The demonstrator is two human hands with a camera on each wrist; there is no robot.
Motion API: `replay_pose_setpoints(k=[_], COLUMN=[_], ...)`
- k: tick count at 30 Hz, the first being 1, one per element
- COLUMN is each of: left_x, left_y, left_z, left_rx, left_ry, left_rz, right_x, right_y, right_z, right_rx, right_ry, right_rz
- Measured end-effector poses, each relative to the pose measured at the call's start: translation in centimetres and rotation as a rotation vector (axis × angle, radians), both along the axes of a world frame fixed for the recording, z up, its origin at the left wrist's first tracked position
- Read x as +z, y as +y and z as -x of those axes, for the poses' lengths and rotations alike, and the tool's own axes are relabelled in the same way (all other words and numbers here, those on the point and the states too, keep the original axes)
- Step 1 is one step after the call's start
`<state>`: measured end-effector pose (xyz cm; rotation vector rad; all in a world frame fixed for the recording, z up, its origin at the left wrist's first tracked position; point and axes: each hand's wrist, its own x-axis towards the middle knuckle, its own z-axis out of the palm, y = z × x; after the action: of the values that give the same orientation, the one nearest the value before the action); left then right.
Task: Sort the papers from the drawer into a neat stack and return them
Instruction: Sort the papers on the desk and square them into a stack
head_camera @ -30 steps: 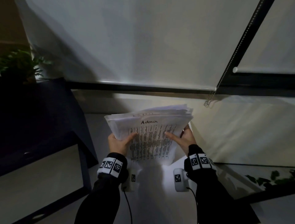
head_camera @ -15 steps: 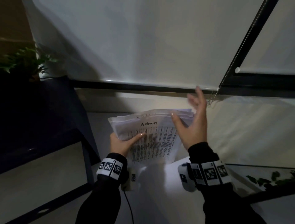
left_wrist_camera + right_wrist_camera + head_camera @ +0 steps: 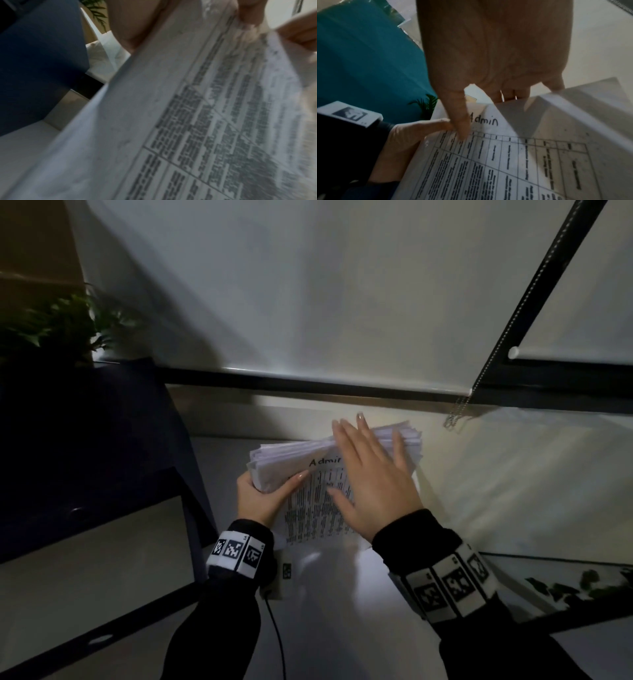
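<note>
From the head view, the left hand [image 3: 258,499] grips the left edge of the paper stack [image 3: 317,501], thumb on top, while the right hand [image 3: 375,484] lies flat with straight fingers across its upper right, above a pale surface [image 3: 342,594]. Left wrist: blurred printed tables fill the frame. Right wrist: "Admin" heads the top sheet [image 3: 513,162].

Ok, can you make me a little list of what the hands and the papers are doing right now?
papers: a thick stack of papers, far edges uneven and fanned
top sheet: a printed table with "Admin" handwritten above it
left hand: left hand grips the stack's left edge, thumb on top
right hand: right hand lies flat on the top sheet, fingers straight
surface: white desk under the stack
nearby: green plant at far left; bead chain hanging from the window blind
</note>
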<state>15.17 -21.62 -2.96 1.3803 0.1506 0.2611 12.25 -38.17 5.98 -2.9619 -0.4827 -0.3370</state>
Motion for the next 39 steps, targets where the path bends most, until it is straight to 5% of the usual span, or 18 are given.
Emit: replay_pose_setpoints(k=[7,12,15,19,25,33,39], left_x=[-0.2,-3.9,-7.9,-9.6,-6.0,-6.0,-6.0], left_y=[-0.7,-0.4,0.3,1.8,0.1,1.2,1.3], left_z=[0.5,0.2,0.9,2.5,1.2,1.3,1.4], left_rx=[-0.007,-0.036,-0.054,0.07,0.199,0.226,0.344], left_ry=[-0.145,0.15,0.338,0.438,0.264,0.226,0.252], left_rz=[0.034,-0.106,-0.233,-0.238,-0.029,-0.087,0.108], right_x=[0.4,1.1,0.5,-0.2,-6.6,-16.0,-15.3], right_y=[1.5,0.7,-2.0,-9.0,-14.4,-11.2,-8.3], right_z=[-0.7,-3.4,-4.8,-6.0,-4.1,-0.9,-1.4], right_rx=[0.164,0.241,0.273,0.153,-0.136,-0.321,-0.56], right_ry=[0.06,0.063,-0.021,-0.082,0.12,0.349,0.159], right_rz=[0.115,0.008,-0.22,-0.659,-1.203,-1.45,-1.685])
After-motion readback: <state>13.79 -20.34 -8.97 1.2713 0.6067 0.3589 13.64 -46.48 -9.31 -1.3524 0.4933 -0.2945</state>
